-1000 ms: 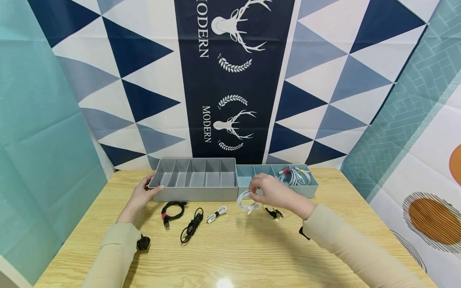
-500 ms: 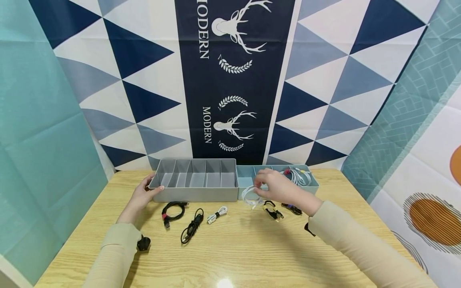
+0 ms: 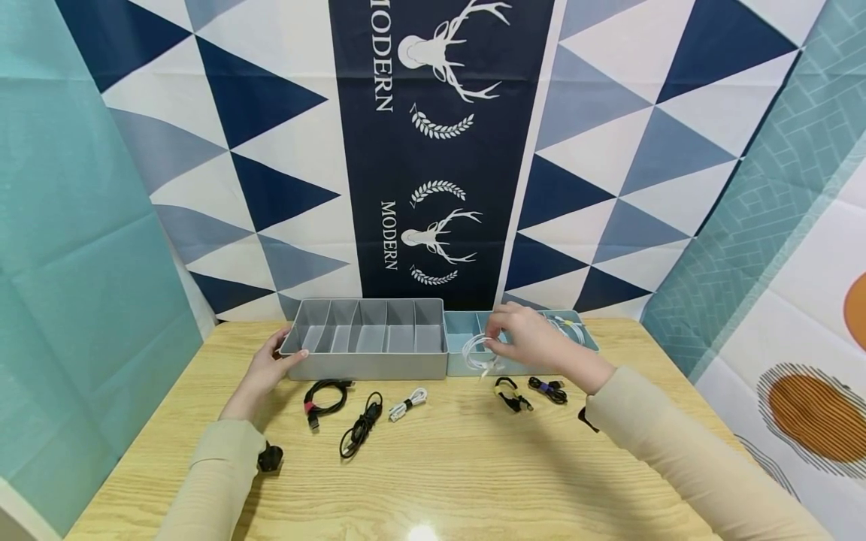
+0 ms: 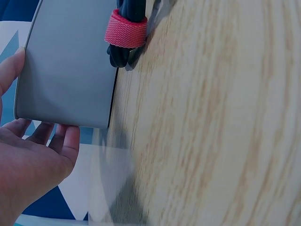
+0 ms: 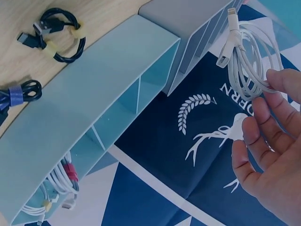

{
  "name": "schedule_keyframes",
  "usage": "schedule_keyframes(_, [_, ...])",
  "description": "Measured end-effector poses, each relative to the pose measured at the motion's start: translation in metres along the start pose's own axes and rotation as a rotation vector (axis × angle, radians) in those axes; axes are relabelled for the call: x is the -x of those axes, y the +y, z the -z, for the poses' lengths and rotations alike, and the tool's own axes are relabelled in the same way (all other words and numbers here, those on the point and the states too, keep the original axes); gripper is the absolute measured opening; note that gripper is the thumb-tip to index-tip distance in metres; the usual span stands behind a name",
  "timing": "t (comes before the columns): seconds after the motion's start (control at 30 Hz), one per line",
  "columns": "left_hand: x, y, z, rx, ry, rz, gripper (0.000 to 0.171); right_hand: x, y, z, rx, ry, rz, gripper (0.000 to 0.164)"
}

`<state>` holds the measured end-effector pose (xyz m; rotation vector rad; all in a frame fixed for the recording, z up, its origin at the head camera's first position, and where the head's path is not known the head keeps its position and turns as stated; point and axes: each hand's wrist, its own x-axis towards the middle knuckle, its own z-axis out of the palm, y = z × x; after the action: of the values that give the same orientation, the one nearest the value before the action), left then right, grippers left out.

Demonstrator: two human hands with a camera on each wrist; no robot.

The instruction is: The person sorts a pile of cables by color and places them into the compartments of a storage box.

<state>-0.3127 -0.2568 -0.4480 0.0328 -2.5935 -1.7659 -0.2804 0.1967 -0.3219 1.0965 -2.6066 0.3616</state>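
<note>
My right hand [image 3: 524, 338] pinches a coiled white charging cable [image 5: 245, 66] between thumb and fingers. It hangs in front of the light-blue divided box [image 5: 101, 84], clear of the table, with both plugs visible in the right wrist view. At the left, my left hand [image 3: 266, 370] grips the end of the grey divided box [image 3: 368, 366]. Its thumb lies by the front rim and its fingers sit against the end wall, as the left wrist view shows. White cables [image 5: 61, 179], one with a red tie, lie in the blue box's right-hand compartments.
In front of the boxes lie a black cable with a red tie [image 3: 326, 406], another black cable [image 3: 361, 426] and a small white cable [image 3: 408, 404]. Farther right are a black cable with yellow ties [image 3: 513, 395] and one with a purple tie [image 5: 23, 94].
My right hand has moved right and slightly up with the white cable, uncovering the purple-tied cable on the table. My left hand stays at the grey box.
</note>
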Motion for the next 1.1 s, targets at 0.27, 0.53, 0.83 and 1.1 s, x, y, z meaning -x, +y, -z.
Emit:
schedule_keyframes(0.27, [-0.001, -0.001, 0.001, -0.010, 0.002, -0.003, 0.077, -0.004, 0.008, 0.005, 0.021, 0.020, 0.005, 0.008])
schedule_keyframes(0.53, [-0.002, 0.000, 0.001, -0.002, -0.005, 0.004, 0.078, -0.006, 0.016, 0.009, 0.009, 0.035, 0.017, 0.008])
schedule_keyframes(0.83, [-0.002, -0.001, 0.001, -0.002, -0.008, 0.000, 0.078, -0.010, 0.024, 0.012, -0.003, 0.030, -0.011, 0.005])
schedule_keyframes(1.1, [-0.001, -0.001, 0.001, -0.009, -0.010, -0.002, 0.079, -0.013, 0.027, 0.013, -0.002, 0.023, -0.040, 0.004])
